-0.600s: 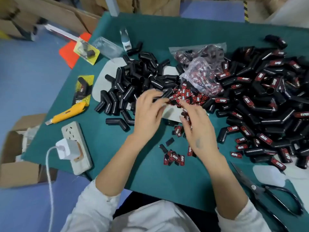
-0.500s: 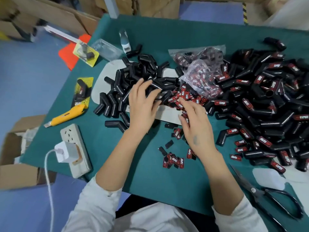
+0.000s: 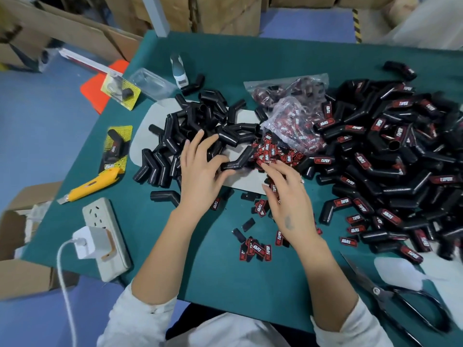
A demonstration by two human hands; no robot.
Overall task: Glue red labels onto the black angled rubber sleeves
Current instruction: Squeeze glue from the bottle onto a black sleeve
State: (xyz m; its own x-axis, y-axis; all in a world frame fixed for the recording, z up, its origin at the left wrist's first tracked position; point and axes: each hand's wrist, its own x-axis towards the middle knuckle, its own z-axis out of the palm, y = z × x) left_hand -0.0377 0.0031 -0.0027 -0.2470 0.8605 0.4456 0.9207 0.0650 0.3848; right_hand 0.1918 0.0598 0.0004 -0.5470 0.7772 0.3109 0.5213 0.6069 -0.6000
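A heap of plain black angled sleeves (image 3: pixel 195 121) lies on a grey mat (image 3: pixel 150 116) left of centre. My left hand (image 3: pixel 200 176) reaches over it with fingers spread, its thumb against one sleeve (image 3: pixel 235 164) lying on the mat. My right hand (image 3: pixel 288 199) rests its fingertips on a pile of red labels (image 3: pixel 271 151) beside that sleeve. Whether it holds a label is hidden. A big heap of labelled sleeves (image 3: pixel 388 159) fills the right. A white glue bottle (image 3: pixel 178 71) stands at the back.
A plastic bag of labels (image 3: pixel 293 121) lies behind the label pile. Loose labels (image 3: pixel 255 251) sit near the front of the green table (image 3: pixel 225 284). Scissors (image 3: pixel 400 304) lie front right. A yellow knife (image 3: pixel 92 186) and a power strip (image 3: pixel 105 236) are at the left edge.
My left hand has moved from my right hand toward the plain sleeves and spread its fingers; one sleeve now lies at its thumb. My right hand stays at the labels.
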